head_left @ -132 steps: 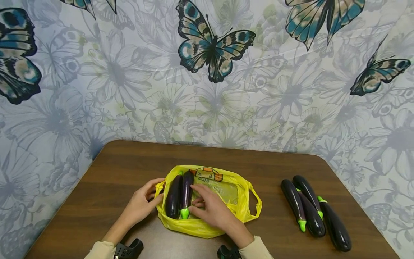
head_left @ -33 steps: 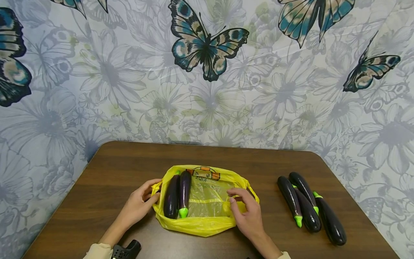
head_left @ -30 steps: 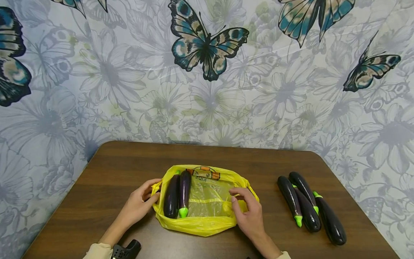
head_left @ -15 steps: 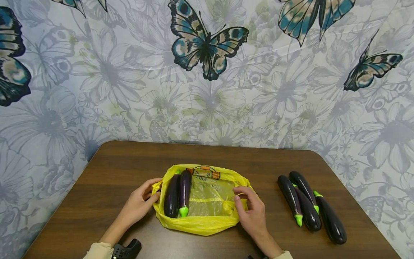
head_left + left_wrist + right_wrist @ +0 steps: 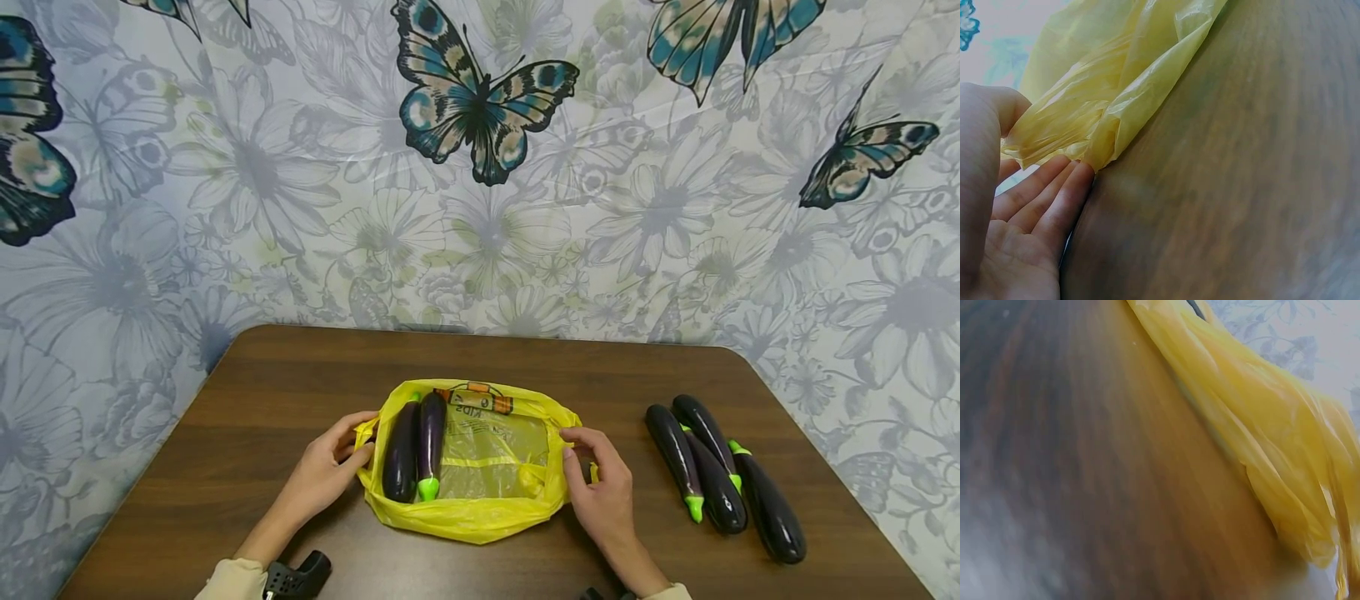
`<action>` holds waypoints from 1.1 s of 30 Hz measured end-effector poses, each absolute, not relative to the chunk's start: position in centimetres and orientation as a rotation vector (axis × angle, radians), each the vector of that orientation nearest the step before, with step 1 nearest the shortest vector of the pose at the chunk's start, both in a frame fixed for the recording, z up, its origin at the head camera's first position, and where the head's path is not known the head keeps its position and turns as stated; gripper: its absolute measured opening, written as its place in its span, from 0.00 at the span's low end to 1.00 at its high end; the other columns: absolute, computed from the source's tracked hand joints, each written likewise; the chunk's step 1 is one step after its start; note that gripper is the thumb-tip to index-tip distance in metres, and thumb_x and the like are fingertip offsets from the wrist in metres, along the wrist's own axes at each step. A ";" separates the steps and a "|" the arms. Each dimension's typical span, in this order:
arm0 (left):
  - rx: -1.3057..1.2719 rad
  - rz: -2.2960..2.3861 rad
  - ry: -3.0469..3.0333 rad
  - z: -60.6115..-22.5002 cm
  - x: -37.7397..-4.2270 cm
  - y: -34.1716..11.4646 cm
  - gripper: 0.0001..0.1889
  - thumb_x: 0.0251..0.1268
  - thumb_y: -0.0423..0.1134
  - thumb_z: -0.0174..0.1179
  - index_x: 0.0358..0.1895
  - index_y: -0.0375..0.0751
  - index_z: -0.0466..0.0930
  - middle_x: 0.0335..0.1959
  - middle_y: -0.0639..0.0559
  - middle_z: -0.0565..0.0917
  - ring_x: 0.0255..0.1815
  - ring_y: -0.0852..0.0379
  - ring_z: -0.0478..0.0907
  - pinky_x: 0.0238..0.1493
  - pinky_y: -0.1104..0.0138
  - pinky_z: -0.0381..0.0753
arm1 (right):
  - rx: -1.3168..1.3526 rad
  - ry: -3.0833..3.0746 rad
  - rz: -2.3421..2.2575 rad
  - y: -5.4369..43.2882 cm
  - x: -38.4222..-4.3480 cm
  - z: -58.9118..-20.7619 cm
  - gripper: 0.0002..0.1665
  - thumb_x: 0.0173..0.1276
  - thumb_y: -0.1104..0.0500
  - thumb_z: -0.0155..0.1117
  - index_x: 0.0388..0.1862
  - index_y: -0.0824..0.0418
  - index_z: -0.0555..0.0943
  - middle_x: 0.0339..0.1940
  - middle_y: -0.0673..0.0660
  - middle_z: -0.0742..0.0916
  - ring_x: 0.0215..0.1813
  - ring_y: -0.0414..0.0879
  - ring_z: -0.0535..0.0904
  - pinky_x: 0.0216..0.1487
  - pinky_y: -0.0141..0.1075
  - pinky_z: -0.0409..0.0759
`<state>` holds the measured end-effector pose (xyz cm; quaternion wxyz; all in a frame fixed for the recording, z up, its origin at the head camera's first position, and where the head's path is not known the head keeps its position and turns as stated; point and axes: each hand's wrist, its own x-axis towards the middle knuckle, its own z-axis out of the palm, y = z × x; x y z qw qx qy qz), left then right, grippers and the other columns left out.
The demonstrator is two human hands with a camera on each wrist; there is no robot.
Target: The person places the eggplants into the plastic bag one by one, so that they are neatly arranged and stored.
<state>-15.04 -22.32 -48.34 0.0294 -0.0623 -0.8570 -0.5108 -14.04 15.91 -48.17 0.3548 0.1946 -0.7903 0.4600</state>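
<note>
The yellow plastic bag (image 5: 480,521) sits in the near middle of the table (image 5: 300,375), its mouth spread wide toward the ceiling, and inside it two eggplants lie side by side along its left wall: the left one (image 5: 401,454) with its green stem to the far end, the right one (image 5: 431,442) with its stem to the near end. To the right of them the film inside shows, with orange print (image 5: 480,398) on the far wall above it. From where I stand, the left hand (image 5: 327,462) pinches the gathered plastic at the bag's left end, thumb on one side and fingers on the other. The right hand (image 5: 600,479) is at the right end, its bent fingers touching the rim; whether they pinch it I can't tell. To keep that mouth wide, I'd draw the two ends apart evenly and gently, since thin film probably tears or slips under a hard tug, and keep the rim low so the glossy eggplants don't roll. Well apart to the right, four eggplants (image 5: 716,483) lie huddled at a slant, their stems pointing alternately near and far. Behind the table's far edge hangs a flowered wall covering (image 5: 300,167) with big blue-and-black butterflies (image 5: 487,121).
</note>
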 end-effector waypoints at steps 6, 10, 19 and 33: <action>-0.198 -1.561 -2.648 -48.4 -15.0 -22.4 0.25 0.73 0.33 0.62 0.71 0.49 0.73 0.65 0.41 0.80 0.63 0.43 0.81 0.54 0.66 0.85 | 0.431 -2.053 1.186 16.6 -13.9 -48.2 0.21 0.63 0.78 0.67 0.52 0.64 0.84 0.47 0.60 0.88 0.47 0.46 0.84 0.52 0.22 0.81; -0.195 -1.553 -2.655 -48.3 -15.0 -22.4 0.25 0.73 0.33 0.62 0.71 0.49 0.73 0.65 0.41 0.80 0.63 0.43 0.82 0.54 0.66 0.85 | 0.378 -2.074 1.197 17.2 -13.9 -48.3 0.20 0.64 0.77 0.67 0.53 0.63 0.84 0.48 0.60 0.88 0.50 0.41 0.83 0.53 0.22 0.81; -0.207 -1.532 -2.660 -48.2 -15.0 -22.3 0.25 0.74 0.33 0.62 0.71 0.48 0.73 0.66 0.41 0.80 0.65 0.43 0.80 0.59 0.59 0.84 | 0.360 -2.046 1.177 18.0 -13.8 -48.3 0.21 0.62 0.78 0.67 0.53 0.65 0.84 0.47 0.61 0.88 0.48 0.39 0.83 0.51 0.22 0.80; -0.212 -1.569 -2.642 -48.3 -15.0 -22.4 0.24 0.74 0.33 0.62 0.71 0.48 0.73 0.65 0.40 0.81 0.63 0.43 0.81 0.53 0.67 0.85 | 0.300 -2.082 1.055 19.4 -13.8 -48.5 0.26 0.59 0.78 0.69 0.57 0.66 0.82 0.52 0.60 0.87 0.45 0.46 0.84 0.53 0.16 0.76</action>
